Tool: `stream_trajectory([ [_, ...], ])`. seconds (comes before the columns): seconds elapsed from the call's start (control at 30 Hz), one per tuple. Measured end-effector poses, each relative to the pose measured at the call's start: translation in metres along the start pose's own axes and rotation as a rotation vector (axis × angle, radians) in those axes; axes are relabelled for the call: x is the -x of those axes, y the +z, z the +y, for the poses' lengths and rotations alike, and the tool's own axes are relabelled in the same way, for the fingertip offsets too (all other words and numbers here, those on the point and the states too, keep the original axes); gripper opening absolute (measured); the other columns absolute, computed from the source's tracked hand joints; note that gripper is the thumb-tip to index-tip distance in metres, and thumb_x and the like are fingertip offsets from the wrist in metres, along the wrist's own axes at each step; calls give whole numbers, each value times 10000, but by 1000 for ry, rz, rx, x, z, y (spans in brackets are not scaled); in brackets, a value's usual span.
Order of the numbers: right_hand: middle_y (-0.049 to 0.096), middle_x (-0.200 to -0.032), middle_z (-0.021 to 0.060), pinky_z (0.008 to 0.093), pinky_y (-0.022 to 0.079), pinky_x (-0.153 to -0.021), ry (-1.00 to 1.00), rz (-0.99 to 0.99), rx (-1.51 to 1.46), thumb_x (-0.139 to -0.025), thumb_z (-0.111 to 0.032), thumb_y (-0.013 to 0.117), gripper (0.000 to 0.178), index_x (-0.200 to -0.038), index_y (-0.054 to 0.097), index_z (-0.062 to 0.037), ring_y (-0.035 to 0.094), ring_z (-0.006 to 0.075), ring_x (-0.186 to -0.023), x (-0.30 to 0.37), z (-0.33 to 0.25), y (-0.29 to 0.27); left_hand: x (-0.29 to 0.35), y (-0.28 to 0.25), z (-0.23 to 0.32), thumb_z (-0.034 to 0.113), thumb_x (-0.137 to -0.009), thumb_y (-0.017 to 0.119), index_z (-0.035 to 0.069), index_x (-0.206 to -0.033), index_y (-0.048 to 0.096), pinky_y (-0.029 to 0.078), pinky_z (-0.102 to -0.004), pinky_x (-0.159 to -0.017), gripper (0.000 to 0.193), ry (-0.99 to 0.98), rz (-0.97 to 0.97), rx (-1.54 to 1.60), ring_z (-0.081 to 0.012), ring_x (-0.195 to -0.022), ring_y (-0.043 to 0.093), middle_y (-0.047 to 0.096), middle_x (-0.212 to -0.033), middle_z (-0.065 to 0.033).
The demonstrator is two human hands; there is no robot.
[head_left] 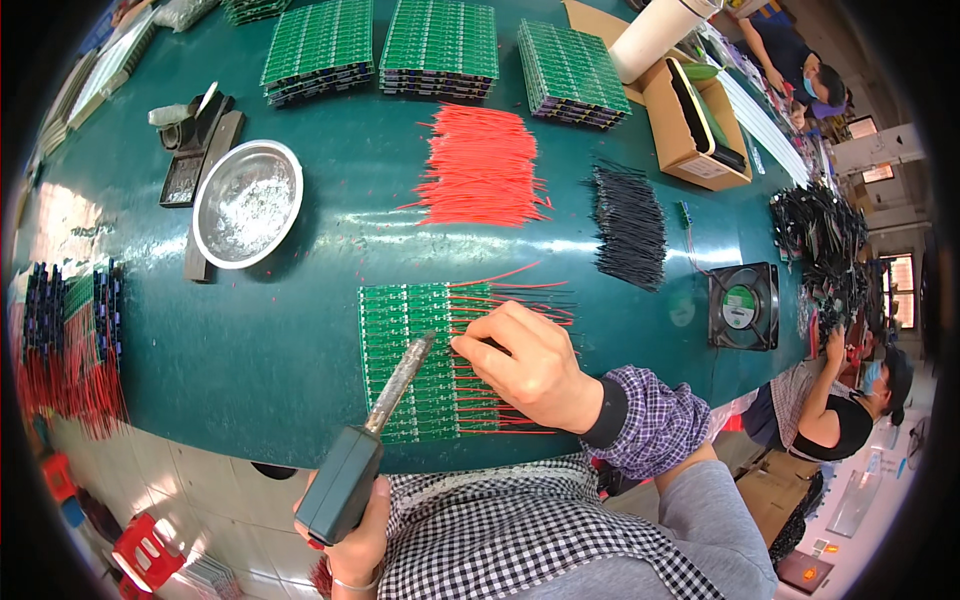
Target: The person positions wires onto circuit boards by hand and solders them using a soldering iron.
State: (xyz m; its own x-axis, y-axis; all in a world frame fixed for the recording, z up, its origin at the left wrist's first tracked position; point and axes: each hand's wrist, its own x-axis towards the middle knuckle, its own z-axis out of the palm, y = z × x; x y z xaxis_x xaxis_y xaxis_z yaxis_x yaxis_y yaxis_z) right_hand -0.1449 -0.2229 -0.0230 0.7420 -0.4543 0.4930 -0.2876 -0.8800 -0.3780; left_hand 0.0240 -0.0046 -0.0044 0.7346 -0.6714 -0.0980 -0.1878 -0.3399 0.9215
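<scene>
Head view (fisheye), down over table [250,360]

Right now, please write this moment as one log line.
left hand: holds soldering iron, tip over circuit board | right hand: over board's right part | red wire pile: beyond board

On my remote feed, the bench [330,240] looks glossy and smooth, the bowl [222,185] shiny metal. I see matt plastic on the soldering iron handle [343,485], rough, tarnished metal along its shaft [400,385], matt cardboard on the box [672,125], woven cloth in the apron [500,520].
</scene>
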Motion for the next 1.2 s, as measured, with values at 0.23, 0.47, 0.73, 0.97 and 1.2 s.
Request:
stream_trajectory([
  [0.23,610,-889,85,330,522,-648,19,-58,-7,-705,-17,690,252,-954,675,13,598,227,-788,-1,0,-3,-7,-1,2,-25,-685,796,-46,-926,724,525,-315,-616,252,137,-110,-80,-229,-659,663,698,-850,-142],
  [0.47,639,-890,96,343,518,-611,20,-74,-41,-674,45,777,300,-962,698,17,613,242,-735,-4,1,-6,-12,1,9,-29,-697,781,-40,-893,718,511,-316,-585,207,145,-165,-86,-225,-631,647,686,-821,-130],
  [0.73,595,-886,84,330,530,-664,11,-96,-22,-710,-23,677,249,-954,666,23,593,229,-796,-4,1,-6,-15,2,16,-36,-709,768,-36,-883,717,503,-305,-579,182,124,-216,-107,-211,-631,642,683,-813,-124],
  [0.97,642,-890,103,346,527,-622,16,-85,-42,-715,23,753,266,-977,707,23,620,247,-745,-5,1,-8,-8,0,3,-34,-691,778,-40,-889,717,493,-311,-573,207,190,-129,-92,-216,-615,624,668,-796,-128],
  [1.2,641,-910,105,347,530,-642,23,-119,-36,-721,32,732,270,-990,702,28,625,251,-774,-6,0,-11,-3,-3,-4,-22,-692,790,-54,-911,716,499,-312,-595,233,108,-89,-43,-221,-642,637,675,-809,-130],
])
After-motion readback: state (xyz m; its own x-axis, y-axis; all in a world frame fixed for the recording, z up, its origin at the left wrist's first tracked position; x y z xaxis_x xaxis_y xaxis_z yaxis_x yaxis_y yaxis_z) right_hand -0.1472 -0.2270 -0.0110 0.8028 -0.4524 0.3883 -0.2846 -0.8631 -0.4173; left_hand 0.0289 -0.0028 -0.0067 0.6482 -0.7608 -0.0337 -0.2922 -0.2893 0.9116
